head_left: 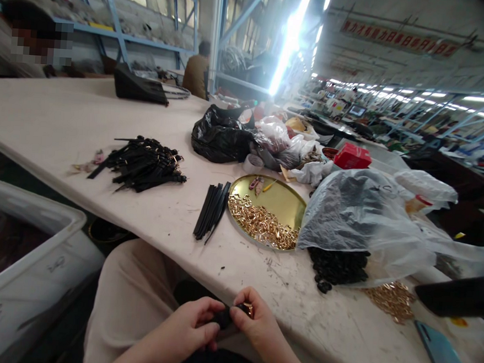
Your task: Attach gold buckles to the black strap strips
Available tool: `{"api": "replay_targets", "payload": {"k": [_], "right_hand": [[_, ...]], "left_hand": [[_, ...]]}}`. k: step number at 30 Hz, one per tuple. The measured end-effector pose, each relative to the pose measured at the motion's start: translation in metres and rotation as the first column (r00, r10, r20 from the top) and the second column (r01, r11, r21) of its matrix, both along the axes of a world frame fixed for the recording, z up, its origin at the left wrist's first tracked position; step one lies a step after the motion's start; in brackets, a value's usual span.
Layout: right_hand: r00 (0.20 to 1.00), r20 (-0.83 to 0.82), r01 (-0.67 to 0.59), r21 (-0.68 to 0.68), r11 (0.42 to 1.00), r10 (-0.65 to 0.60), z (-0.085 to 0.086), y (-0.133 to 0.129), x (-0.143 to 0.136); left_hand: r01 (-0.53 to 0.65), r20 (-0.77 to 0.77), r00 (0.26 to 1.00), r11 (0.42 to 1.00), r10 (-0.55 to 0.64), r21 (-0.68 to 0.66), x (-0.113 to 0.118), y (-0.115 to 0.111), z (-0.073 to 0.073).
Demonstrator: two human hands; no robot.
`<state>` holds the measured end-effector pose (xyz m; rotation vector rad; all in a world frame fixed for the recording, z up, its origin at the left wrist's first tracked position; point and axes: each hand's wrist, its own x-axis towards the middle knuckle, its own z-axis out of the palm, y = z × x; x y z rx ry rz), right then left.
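Below table edge (pixel 227 280), both hands' fingers pinch strap (pixel 222 317) lying left-right.

Bright overhead strip lights (pixel 291 35) blow out to white glare above my table (pixel 43 118). Even, soft light, faint shadows under things. Wide-angle bending at edges; top right corner dark; far hall hazy, my hands (pixel 224 324) slightly soft

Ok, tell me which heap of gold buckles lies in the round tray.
The heap of gold buckles beside the loose black straps, inside the gold round tray. The other gold heap lies on the bare table, right of the clear bag.
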<state>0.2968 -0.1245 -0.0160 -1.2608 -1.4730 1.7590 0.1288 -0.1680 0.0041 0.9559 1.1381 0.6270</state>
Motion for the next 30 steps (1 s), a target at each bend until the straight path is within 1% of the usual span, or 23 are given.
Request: {"api": "replay_targets", "payload": {"k": [2, 4, 6, 8, 10, 12, 14, 17, 19, 22, 24, 28, 30], "right_hand": [[1.0, 0.014, -0.027, 0.007, 1.0, 0.027, 0.0, -0.002, 0.001], [0.993, 0.093, -0.085, 0.09, 0.992, 0.077, 0.004, -0.004, 0.002], [0.968, 0.212, -0.184, 0.231, 0.955, 0.135, 0.01, -0.005, 0.003], [0.937, 0.295, -0.285, 0.328, 0.901, 0.189, 0.017, -0.005, 0.005], [0.913, 0.334, -0.353, 0.354, 0.866, 0.235, 0.024, -0.005, 0.007], [0.899, 0.344, -0.392, 0.353, 0.85, 0.271, 0.026, -0.005, 0.01], [0.905, 0.324, -0.383, 0.341, 0.859, 0.275, 0.023, -0.005, 0.012], [0.94, 0.271, -0.281, 0.27, 0.921, 0.208, 0.013, -0.006, 0.013], [0.956, 0.248, -0.217, 0.244, 0.945, 0.155, 0.005, -0.007, 0.013], [0.964, 0.238, -0.181, 0.253, 0.95, 0.12, 0.002, -0.009, 0.012], [0.958, 0.256, -0.195, 0.262, 0.945, 0.127, 0.005, -0.011, 0.013], [0.941, 0.29, -0.266, 0.324, 0.908, 0.172, 0.011, -0.017, 0.016], [0.949, 0.269, -0.242, 0.284, 0.928, 0.165, 0.008, -0.02, 0.018]], "left_hand": [[-0.008, 0.005, 1.0, 0.999, 0.008, -0.051, 0.001, -0.001, -0.003], [-0.045, 0.013, 0.999, 0.995, 0.047, -0.089, 0.002, -0.002, -0.006], [-0.072, 0.024, 0.997, 0.993, 0.075, -0.094, 0.005, -0.003, -0.009], [-0.081, 0.027, 0.996, 0.994, 0.083, -0.079, 0.007, -0.004, -0.012], [-0.081, 0.015, 0.997, 0.995, 0.082, -0.066, 0.011, -0.005, -0.015], [-0.075, -0.01, 0.997, 0.996, 0.074, -0.053, 0.014, -0.006, -0.017], [-0.069, -0.042, 0.997, 0.997, 0.068, -0.02, 0.015, -0.006, -0.018], [-0.049, -0.088, 0.995, 0.999, 0.051, 0.024, 0.013, -0.004, -0.014], [-0.013, -0.119, 0.993, 1.0, 0.013, -0.001, 0.008, -0.002, -0.009], [-0.001, -0.119, 0.993, 0.998, -0.007, -0.067, 0.004, 0.0, -0.003], [-0.02, -0.111, 0.994, 0.997, 0.012, -0.073, 0.006, -0.001, -0.005], [-0.024, -0.135, 0.991, 0.999, 0.019, -0.04, 0.017, -0.003, -0.019], [-0.015, -0.143, 0.99, 0.999, 0.011, -0.03, 0.021, -0.003, -0.023]]}}
